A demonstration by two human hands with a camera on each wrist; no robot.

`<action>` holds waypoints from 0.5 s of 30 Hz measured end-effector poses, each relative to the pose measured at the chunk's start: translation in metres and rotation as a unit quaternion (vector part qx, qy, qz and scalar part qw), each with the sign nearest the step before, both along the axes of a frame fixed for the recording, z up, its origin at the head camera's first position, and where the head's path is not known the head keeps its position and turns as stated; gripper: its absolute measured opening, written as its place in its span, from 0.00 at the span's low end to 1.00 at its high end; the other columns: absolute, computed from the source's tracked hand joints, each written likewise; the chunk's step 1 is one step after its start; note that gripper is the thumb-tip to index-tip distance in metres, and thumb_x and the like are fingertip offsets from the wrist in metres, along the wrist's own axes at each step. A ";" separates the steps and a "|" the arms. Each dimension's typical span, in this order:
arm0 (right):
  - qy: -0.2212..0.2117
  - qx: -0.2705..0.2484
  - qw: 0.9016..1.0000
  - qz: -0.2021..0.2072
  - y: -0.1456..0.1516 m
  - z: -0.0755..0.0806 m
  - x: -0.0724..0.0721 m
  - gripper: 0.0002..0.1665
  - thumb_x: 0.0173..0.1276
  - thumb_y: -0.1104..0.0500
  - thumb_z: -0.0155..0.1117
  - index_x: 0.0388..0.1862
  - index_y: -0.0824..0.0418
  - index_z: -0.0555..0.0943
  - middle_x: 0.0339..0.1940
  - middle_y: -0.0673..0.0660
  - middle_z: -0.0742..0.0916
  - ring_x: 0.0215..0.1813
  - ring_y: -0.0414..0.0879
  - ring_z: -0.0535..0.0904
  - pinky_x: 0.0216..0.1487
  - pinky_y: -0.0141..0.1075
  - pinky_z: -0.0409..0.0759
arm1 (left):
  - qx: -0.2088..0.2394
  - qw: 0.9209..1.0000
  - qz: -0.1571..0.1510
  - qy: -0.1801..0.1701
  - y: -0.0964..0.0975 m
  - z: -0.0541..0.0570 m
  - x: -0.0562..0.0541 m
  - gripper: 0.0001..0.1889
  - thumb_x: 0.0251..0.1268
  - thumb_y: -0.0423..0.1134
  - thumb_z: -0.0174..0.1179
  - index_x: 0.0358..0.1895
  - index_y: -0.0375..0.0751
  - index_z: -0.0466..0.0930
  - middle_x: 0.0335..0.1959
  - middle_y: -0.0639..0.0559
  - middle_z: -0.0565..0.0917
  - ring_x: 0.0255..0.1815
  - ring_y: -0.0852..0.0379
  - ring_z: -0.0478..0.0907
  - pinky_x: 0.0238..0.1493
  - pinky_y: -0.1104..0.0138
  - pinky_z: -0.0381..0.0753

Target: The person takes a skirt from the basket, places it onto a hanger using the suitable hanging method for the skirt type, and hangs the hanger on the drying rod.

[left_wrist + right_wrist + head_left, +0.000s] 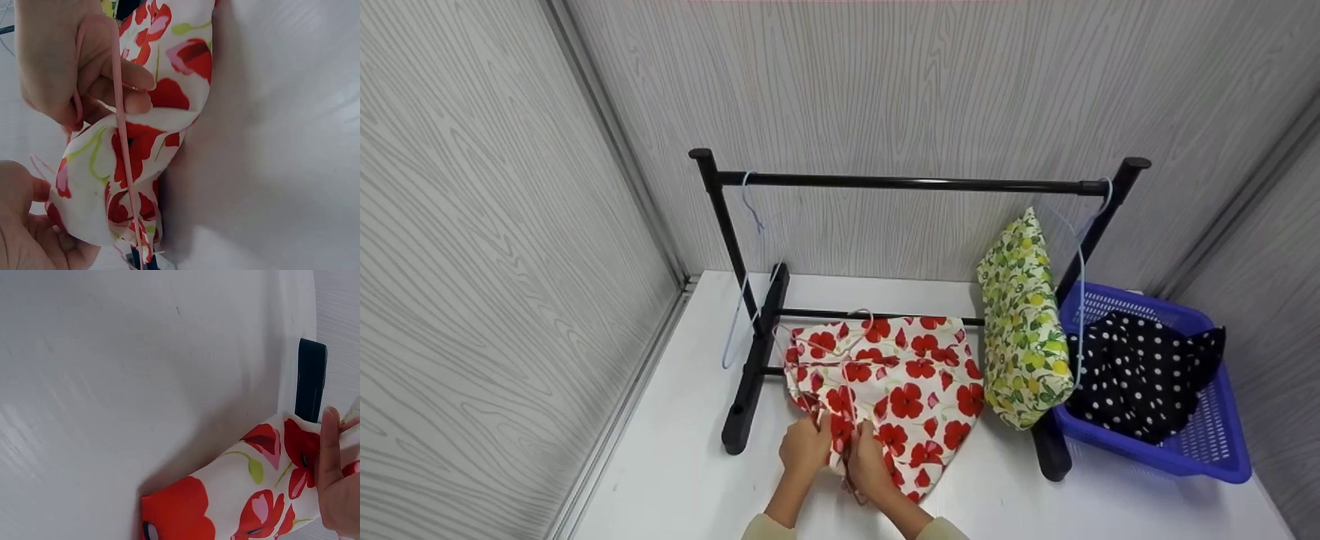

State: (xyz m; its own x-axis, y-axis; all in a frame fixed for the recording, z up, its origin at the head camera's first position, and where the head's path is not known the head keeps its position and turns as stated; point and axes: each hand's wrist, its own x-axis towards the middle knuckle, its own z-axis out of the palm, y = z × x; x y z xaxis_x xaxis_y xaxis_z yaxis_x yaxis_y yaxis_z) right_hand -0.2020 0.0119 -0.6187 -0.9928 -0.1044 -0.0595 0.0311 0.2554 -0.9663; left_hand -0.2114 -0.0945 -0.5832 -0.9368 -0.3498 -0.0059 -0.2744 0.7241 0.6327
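A white cloth with red flowers [906, 401] lies on the table under the rack, its near left part bunched between my hands. A thin pink hanger [849, 386] lies over it, hook toward the rack. My left hand [804, 448] grips the cloth's left edge; in the left wrist view its fingers [79, 256] curl under the fabric. Close beside it, my right hand [871, 465] grips the pink hanger, whose wire loops past its fingers [126, 87] over the cloth. In the right wrist view, one finger of the right hand [337, 484] points up along the fabric.
A black rack [911, 183] stands over the cloth. Blue hangers hang at its left [748, 199] and right [1082, 285] ends. A lemon-print cloth [1024, 322] hangs at the right. Beyond, a blue basket [1207, 450] holds a black polka-dot cloth [1144, 375].
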 end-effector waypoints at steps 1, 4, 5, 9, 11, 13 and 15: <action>0.027 0.026 0.999 0.010 0.000 -0.001 0.001 0.11 0.77 0.58 0.36 0.38 0.64 0.63 0.21 0.50 0.71 0.17 0.36 0.66 0.17 0.26 0.69 | -0.003 0.999 0.009 -0.031 -0.003 -0.002 -0.002 0.23 0.63 0.53 0.53 0.25 0.34 0.80 0.22 0.42 0.82 0.22 0.48 0.78 0.22 0.58 0.73; 0.069 0.081 0.994 0.021 0.001 -0.004 0.002 0.09 0.76 0.59 0.39 0.38 0.65 0.62 0.24 0.51 0.71 0.21 0.35 0.64 0.20 0.26 0.67 | -0.014 0.994 0.028 -0.101 -0.010 -0.008 -0.009 0.29 0.59 0.59 0.53 0.31 0.30 0.81 0.27 0.40 0.83 0.26 0.48 0.79 0.27 0.57 0.76; 0.068 0.084 0.994 0.021 0.001 -0.004 0.002 0.09 0.76 0.58 0.39 0.39 0.65 0.62 0.24 0.51 0.71 0.20 0.34 0.65 0.20 0.26 0.67 | -0.016 0.993 0.031 -0.115 -0.011 -0.010 -0.012 0.31 0.58 0.60 0.53 0.37 0.28 0.80 0.31 0.39 0.83 0.30 0.46 0.79 0.31 0.56 0.77; 0.068 0.085 0.994 0.021 0.001 -0.005 0.002 0.07 0.75 0.60 0.42 0.39 0.64 0.62 0.24 0.52 0.73 0.21 0.34 0.66 0.22 0.27 0.68 | 0.012 0.989 0.042 -0.138 -0.013 -0.015 -0.024 0.33 0.57 0.55 0.55 0.53 0.25 0.71 0.42 0.35 0.81 0.42 0.41 0.79 0.42 0.51 0.76; 0.058 0.072 0.995 0.029 0.001 -0.005 0.002 0.06 0.75 0.61 0.42 0.40 0.64 0.62 0.24 0.52 0.74 0.19 0.35 0.68 0.20 0.27 0.70 | 0.028 0.990 0.040 -0.136 -0.012 -0.017 -0.029 0.31 0.57 0.52 0.55 0.53 0.26 0.70 0.42 0.36 0.81 0.42 0.42 0.79 0.43 0.51 0.76; 0.048 0.056 0.996 0.041 0.001 -0.006 0.003 0.06 0.76 0.61 0.39 0.40 0.64 0.62 0.23 0.52 0.75 0.17 0.35 0.69 0.18 0.26 0.71 | 0.031 0.991 0.040 -0.126 -0.010 -0.018 -0.032 0.27 0.58 0.51 0.55 0.48 0.27 0.75 0.39 0.38 0.82 0.39 0.43 0.80 0.39 0.52 0.77; 0.039 0.036 0.997 0.049 0.000 -0.005 0.004 0.08 0.77 0.60 0.36 0.41 0.65 0.61 0.23 0.52 0.75 0.15 0.36 0.70 0.15 0.27 0.71 | 0.008 0.993 0.038 -0.113 -0.007 -0.018 -0.033 0.23 0.60 0.51 0.55 0.40 0.29 0.79 0.34 0.40 0.84 0.35 0.45 0.81 0.35 0.55 0.77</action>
